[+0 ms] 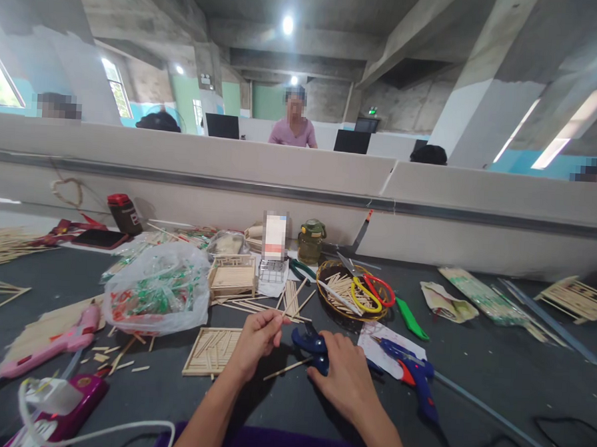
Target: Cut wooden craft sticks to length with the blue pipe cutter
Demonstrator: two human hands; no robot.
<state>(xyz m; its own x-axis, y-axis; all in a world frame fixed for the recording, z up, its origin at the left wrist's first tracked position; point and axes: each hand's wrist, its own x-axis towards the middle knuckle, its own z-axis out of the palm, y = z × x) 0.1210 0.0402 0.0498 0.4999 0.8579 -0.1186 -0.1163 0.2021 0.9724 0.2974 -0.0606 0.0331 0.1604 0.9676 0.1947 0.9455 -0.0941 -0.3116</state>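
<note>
My left hand (pixel 261 333) pinches a thin wooden stick (pixel 297 298) between thumb and fingertips, above the middle of the dark table. Close by on the right, my right hand (pixel 345 371) is closed over blue-handled pliers (pixel 312 342), whose dark jaws point up and away. Part of the tool is hidden under the palm. Another loose stick (pixel 287 368) lies between the hands. Beside my left wrist is a small stick-built panel (pixel 206 352) with short cut pieces lying on it. Beyond it stands a small wooden stick model (pixel 233 278).
A round basket (pixel 324 305) holds sticks and scissors (pixel 367 297). A blue glue gun (pixel 411 366) lies at right, a pink one (pixel 66 345) at left. Nearby are a plastic bag (pixel 159 289), a power strip (pixel 63 408), a bottle (pixel 311 243) and a phone (pixel 274 237). A person (pixel 293 126) is beyond the partition.
</note>
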